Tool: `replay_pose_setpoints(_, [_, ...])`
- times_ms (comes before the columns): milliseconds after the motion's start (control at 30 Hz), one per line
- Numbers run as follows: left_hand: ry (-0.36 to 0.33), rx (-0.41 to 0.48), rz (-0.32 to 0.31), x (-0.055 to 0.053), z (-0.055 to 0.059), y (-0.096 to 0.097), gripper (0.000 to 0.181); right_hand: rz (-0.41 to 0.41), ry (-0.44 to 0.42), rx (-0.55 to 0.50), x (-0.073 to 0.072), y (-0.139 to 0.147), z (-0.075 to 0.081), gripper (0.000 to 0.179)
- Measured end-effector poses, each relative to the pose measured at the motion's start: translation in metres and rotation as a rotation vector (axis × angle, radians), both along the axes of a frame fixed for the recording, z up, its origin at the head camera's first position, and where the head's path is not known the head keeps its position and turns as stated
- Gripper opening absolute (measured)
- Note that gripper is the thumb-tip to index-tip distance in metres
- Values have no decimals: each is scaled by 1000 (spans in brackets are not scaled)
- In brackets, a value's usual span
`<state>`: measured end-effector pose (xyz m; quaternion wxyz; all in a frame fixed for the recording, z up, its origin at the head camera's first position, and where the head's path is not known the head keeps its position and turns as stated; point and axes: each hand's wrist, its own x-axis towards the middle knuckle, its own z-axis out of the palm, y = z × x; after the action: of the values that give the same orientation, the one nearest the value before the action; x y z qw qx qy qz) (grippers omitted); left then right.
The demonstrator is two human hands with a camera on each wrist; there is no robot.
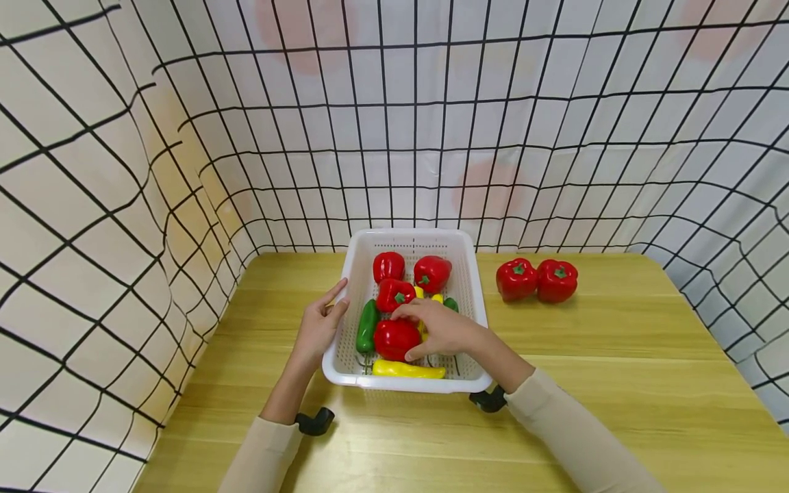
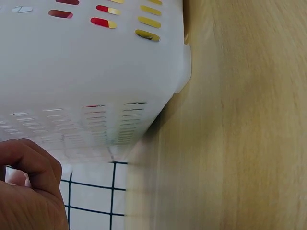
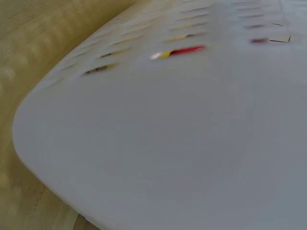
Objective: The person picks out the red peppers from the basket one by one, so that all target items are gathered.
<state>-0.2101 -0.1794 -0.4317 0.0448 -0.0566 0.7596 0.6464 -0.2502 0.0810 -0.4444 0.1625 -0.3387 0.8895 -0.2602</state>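
Note:
A white perforated plastic basket (image 1: 414, 236) holds several red bell peppers, a long green pepper (image 1: 368, 327) at its left, and a long yellow pepper (image 1: 409, 370) along its near side. My right hand (image 1: 445, 327) reaches over the basket's right side, fingers and thumb curled round the nearest red bell pepper (image 1: 394, 339). My left hand (image 1: 320, 325) holds the basket's left rim, its thumb near the edge; curled fingers (image 2: 36, 163) show beside the wall in the left wrist view. Only the outer basket wall (image 3: 158, 129), blurred, appears in the right wrist view.
Two red bell peppers (image 1: 516, 279) stand side by side on the wooden table (image 1: 616, 383), right of the basket. More yellow and green pieces lie partly hidden under my right hand. A white cloth with a black grid (image 1: 413, 137) surrounds the table's back and sides.

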Motion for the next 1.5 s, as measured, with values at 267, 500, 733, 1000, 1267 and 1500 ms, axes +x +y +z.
replay_pose_setpoints(267, [4, 1, 19, -15, -28, -6, 50, 4, 20, 41, 1, -1, -1, 71])
replay_pose_setpoints(500, [37, 3, 26, -17, -37, -8, 47, 2, 34, -15, -1, 1, -2, 68])
replay_pose_setpoints(733, [49, 6, 37, -16, -36, -7, 46, -44, 38, -68, -1, 1, -1, 72])
replay_pose_setpoints(1000, [50, 16, 38, -16, -36, -7, 46, -86, 30, -143, 3, 3, 3, 69])
replay_pose_setpoints(1267, [28, 31, 21, -17, -38, -7, 48, -138, -61, -277, 1, 7, 4, 75])
replay_pose_setpoints(1500, [-11, 8, 14, -8, -14, -1, 50, -258, -74, -361, -1, 9, 7, 78])
